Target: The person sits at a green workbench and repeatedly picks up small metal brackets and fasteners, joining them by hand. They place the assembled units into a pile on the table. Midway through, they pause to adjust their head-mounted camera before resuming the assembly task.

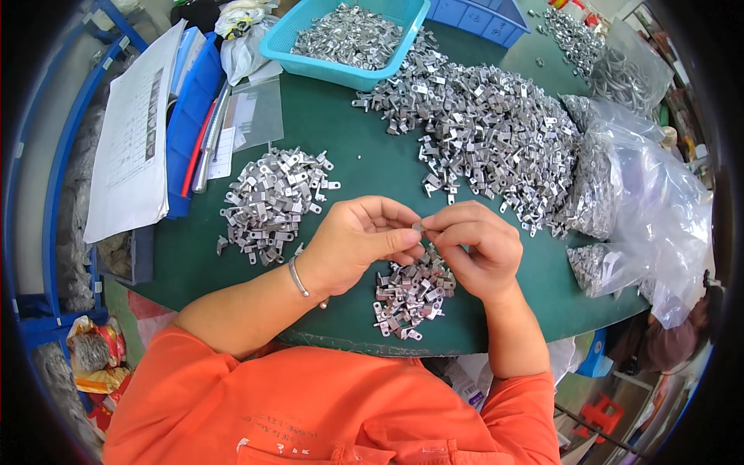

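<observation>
My left hand [360, 236] and my right hand [482, 246] meet over the green table, thumbs and fingers pinched together at the tips. Between them is a small metal bracket [418, 228], mostly covered by the fingers. Just below my hands lies a small pile of metal brackets [411, 301], near the table's front edge. Another pile of brackets [273, 200] is to the left of my left hand. Beyond my right hand spreads a much larger heap of brackets [496, 128], each a bent silver piece with a hole in its tab.
A turquoise basket [329, 71] of brackets stands at the back, beside a blue bin [484, 22]. Clear plastic bags [647, 194] of metal parts line the right side. At left, paper sheets [132, 147] lean on a blue tray [190, 128] with pens.
</observation>
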A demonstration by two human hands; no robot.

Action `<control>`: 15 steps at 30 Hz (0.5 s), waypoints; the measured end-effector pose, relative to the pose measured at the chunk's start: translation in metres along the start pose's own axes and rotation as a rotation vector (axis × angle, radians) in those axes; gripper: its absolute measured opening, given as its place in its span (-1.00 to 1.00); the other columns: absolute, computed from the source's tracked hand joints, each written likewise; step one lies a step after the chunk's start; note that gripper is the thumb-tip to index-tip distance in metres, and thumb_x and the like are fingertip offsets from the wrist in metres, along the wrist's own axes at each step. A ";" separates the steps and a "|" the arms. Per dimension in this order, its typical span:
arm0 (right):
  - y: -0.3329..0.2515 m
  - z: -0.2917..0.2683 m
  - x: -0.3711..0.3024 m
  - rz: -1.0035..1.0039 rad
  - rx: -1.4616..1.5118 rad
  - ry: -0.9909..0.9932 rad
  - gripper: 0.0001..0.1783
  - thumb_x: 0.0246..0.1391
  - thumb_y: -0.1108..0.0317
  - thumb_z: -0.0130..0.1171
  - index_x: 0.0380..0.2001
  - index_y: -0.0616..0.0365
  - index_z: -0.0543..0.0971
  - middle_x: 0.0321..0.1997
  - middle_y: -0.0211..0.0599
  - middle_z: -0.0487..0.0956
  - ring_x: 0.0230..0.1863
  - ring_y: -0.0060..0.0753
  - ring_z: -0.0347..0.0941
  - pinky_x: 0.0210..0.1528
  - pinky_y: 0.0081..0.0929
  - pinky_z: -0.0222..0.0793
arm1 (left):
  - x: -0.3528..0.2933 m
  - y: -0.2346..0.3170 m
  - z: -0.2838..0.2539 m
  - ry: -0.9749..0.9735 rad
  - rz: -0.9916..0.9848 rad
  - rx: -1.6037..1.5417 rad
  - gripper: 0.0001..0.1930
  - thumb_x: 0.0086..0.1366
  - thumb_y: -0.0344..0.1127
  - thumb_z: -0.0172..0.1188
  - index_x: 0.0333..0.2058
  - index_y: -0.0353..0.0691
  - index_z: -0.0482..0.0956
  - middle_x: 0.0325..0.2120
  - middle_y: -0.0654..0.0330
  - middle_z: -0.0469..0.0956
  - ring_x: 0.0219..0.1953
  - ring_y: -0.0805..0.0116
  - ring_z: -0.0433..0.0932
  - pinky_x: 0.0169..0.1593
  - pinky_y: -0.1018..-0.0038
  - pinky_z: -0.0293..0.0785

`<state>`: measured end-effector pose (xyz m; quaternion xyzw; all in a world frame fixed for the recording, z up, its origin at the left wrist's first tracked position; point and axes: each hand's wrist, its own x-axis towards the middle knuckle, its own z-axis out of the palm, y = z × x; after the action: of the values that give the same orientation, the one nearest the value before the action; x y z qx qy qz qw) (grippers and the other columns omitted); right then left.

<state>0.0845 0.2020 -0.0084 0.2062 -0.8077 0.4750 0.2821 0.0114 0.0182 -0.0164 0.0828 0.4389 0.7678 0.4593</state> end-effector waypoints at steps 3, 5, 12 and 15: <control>0.011 0.000 0.001 0.171 -0.099 0.089 -0.82 -0.13 0.67 0.22 -0.39 0.23 0.57 -0.29 -0.19 0.61 -0.32 -0.20 0.55 -0.23 -0.47 0.48 | 0.000 0.011 -0.002 0.077 0.323 0.227 -0.84 0.17 -0.61 0.21 -0.24 -0.42 0.53 -0.32 0.10 0.59 -0.29 0.37 0.61 -0.18 0.50 0.57; 0.027 -0.001 -0.001 0.187 -0.475 0.076 -0.85 -0.09 0.60 0.22 -0.38 0.21 0.58 -0.26 -0.22 0.55 -0.20 -0.11 0.46 -0.16 -0.34 0.38 | -0.001 0.040 -0.012 0.267 0.747 0.777 -0.85 0.13 -0.65 0.20 -0.29 -0.39 0.56 -0.31 0.16 0.56 -0.32 0.43 0.58 -0.17 0.56 0.52; 0.036 0.013 -0.002 0.286 -0.841 0.000 -0.87 -0.15 0.48 0.28 -0.43 0.14 0.60 -0.30 -0.35 0.47 -0.22 -0.17 0.37 -0.22 -0.26 0.24 | -0.031 0.092 -0.060 0.448 0.534 1.521 -0.90 -0.04 -0.50 0.20 -0.49 -0.37 0.54 -0.51 0.01 0.53 -0.43 0.09 0.55 -0.32 0.32 0.47; 0.042 0.008 -0.003 0.265 -0.780 0.013 -0.87 -0.16 0.49 0.28 -0.44 0.15 0.58 -0.31 -0.33 0.47 -0.23 -0.16 0.36 -0.21 -0.25 0.24 | -0.033 0.097 -0.059 0.382 0.489 1.620 -0.89 -0.02 -0.50 0.19 -0.45 -0.38 0.54 -0.46 0.07 0.53 -0.37 0.18 0.56 -0.24 0.41 0.46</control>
<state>0.0598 0.2148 -0.0403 -0.0249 -0.9449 0.1669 0.2805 -0.0628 -0.0618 0.0300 0.3459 0.8901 0.2967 -0.0005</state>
